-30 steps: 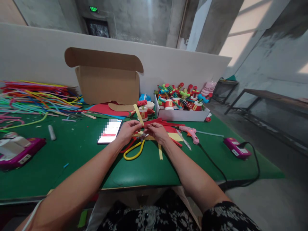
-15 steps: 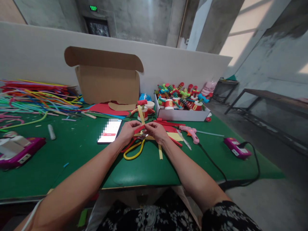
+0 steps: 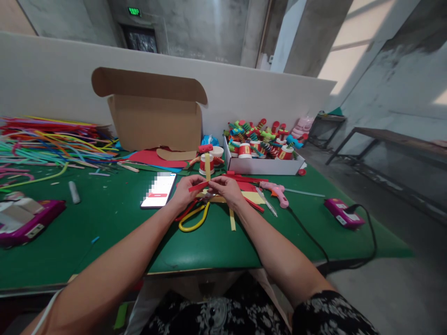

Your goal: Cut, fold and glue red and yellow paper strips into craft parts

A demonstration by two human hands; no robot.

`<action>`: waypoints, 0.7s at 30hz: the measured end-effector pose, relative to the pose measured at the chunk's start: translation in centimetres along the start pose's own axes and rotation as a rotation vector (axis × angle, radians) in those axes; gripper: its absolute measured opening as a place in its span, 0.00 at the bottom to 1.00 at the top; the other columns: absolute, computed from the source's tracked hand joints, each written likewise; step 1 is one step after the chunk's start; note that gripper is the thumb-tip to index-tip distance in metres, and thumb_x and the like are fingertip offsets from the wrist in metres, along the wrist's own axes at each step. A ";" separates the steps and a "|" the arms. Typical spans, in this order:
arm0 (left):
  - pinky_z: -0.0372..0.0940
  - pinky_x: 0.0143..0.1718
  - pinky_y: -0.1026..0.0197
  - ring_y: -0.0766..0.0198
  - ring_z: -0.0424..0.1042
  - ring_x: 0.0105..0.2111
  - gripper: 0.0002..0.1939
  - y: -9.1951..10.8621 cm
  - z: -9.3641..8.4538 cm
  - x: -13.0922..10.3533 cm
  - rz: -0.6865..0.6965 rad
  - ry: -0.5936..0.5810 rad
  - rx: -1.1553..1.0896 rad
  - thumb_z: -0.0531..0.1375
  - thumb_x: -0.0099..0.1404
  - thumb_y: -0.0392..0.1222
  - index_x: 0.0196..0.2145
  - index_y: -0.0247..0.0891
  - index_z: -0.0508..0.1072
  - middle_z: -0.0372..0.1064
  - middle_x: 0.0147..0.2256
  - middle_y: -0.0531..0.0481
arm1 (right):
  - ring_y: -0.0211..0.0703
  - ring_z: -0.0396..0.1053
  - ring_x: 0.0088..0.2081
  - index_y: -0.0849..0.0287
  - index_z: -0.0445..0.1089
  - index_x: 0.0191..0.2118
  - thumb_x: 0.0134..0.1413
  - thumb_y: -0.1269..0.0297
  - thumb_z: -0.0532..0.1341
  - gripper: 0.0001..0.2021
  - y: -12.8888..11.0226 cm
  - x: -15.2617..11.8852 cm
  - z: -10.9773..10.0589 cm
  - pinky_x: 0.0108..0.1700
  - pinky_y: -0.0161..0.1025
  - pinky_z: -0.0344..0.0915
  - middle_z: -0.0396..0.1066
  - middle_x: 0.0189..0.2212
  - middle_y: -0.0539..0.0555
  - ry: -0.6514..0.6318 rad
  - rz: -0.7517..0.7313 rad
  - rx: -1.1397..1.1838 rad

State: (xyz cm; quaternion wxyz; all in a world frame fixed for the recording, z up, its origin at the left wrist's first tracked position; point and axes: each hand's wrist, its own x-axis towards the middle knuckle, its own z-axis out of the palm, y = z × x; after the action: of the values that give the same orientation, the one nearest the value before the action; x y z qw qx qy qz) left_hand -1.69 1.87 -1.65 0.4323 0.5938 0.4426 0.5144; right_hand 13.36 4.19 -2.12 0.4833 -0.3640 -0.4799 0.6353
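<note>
Both my hands meet above the green table, fingers pinched close together. My left hand (image 3: 186, 191) grips a red paper strip (image 3: 198, 187) that slants across its fingers. My right hand (image 3: 226, 188) pinches the right end, where a yellow paper strip (image 3: 207, 167) stands up from the join with the red one. Below the hands lie yellow-handled scissors (image 3: 193, 222), their blades partly hidden. Another yellow strip (image 3: 233, 219) lies beside my right wrist. Just behind the upright strip is a red-and-white cup figure (image 3: 206, 164) with striped coiled arms.
A phone (image 3: 159, 190) lies left of my hands. A white box (image 3: 265, 166) of cup figures is behind, right. A pink glue gun (image 3: 277, 191) with a black cord and a purple power strip (image 3: 344, 214) are at right. Pipe cleaners (image 3: 59, 142) are heaped at left.
The yellow strip has turned from leaning left to nearly upright. The red strip has swung flatter, and more of it shows over my left fingers.
</note>
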 end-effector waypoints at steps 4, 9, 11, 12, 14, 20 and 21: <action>0.63 0.31 0.62 0.62 0.69 0.29 0.15 0.7 0.4 0.0 -0.031 0.042 -0.019 0.65 0.48 0.48 0.31 0.34 0.75 0.72 0.28 0.48 | 0.35 0.70 0.23 0.62 0.70 0.25 0.26 0.58 0.72 0.17 -0.4 0.1 0.0 0.34 0.37 0.69 0.71 0.20 0.47 0.041 -0.026 0.022; 0.64 0.34 0.58 0.57 0.71 0.33 0.22 0.6 0.7 0.2 -0.078 -0.011 -0.134 0.66 0.46 0.49 0.35 0.32 0.75 0.74 0.32 0.44 | 0.35 0.70 0.22 0.62 0.69 0.25 0.24 0.59 0.72 0.18 -0.5 0.1 0.2 0.35 0.37 0.69 0.71 0.19 0.47 0.043 -0.034 0.069; 0.64 0.33 0.59 0.58 0.71 0.31 0.20 0.3 0.5 0.3 -0.070 0.018 -0.094 0.65 0.47 0.50 0.33 0.32 0.75 0.73 0.30 0.45 | 0.35 0.70 0.23 0.62 0.69 0.25 0.24 0.59 0.72 0.18 -0.4 0.0 0.2 0.35 0.37 0.69 0.72 0.20 0.47 0.019 -0.032 0.074; 0.63 0.32 0.60 0.59 0.70 0.30 0.19 0.2 0.4 0.4 -0.059 0.042 -0.061 0.65 0.47 0.50 0.32 0.32 0.74 0.73 0.29 0.45 | 0.35 0.70 0.23 0.62 0.69 0.26 0.24 0.59 0.72 0.18 -0.3 0.0 0.2 0.35 0.37 0.69 0.72 0.21 0.48 0.006 -0.030 0.072; 0.62 0.31 0.61 0.61 0.69 0.28 0.17 0.1 0.3 0.4 -0.036 0.082 -0.017 0.65 0.47 0.50 0.28 0.32 0.74 0.72 0.26 0.48 | 0.36 0.71 0.24 0.62 0.69 0.26 0.24 0.59 0.72 0.19 -0.3 -0.1 0.2 0.35 0.37 0.69 0.73 0.22 0.48 -0.016 -0.015 0.063; 0.60 0.29 0.62 0.63 0.67 0.26 0.14 0.2 0.3 0.5 -0.006 0.104 0.029 0.65 0.47 0.48 0.26 0.33 0.74 0.70 0.24 0.50 | 0.36 0.71 0.23 0.62 0.69 0.27 0.27 0.57 0.71 0.18 -0.3 0.0 0.1 0.33 0.37 0.69 0.72 0.20 0.48 -0.019 0.020 0.054; 0.60 0.29 0.62 0.63 0.67 0.26 0.14 0.2 0.3 0.5 -0.006 0.096 0.032 0.64 0.47 0.48 0.27 0.33 0.74 0.70 0.24 0.50 | 0.36 0.71 0.22 0.62 0.69 0.26 0.27 0.56 0.71 0.19 -0.2 0.0 0.1 0.32 0.37 0.69 0.72 0.19 0.48 -0.016 0.015 0.054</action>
State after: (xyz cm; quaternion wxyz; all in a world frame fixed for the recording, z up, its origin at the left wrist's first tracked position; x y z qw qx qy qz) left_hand -1.31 2.26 -1.40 0.4025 0.5740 0.4728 0.5337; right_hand 13.34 4.16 -1.87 0.4845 -0.3492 -0.4635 0.6545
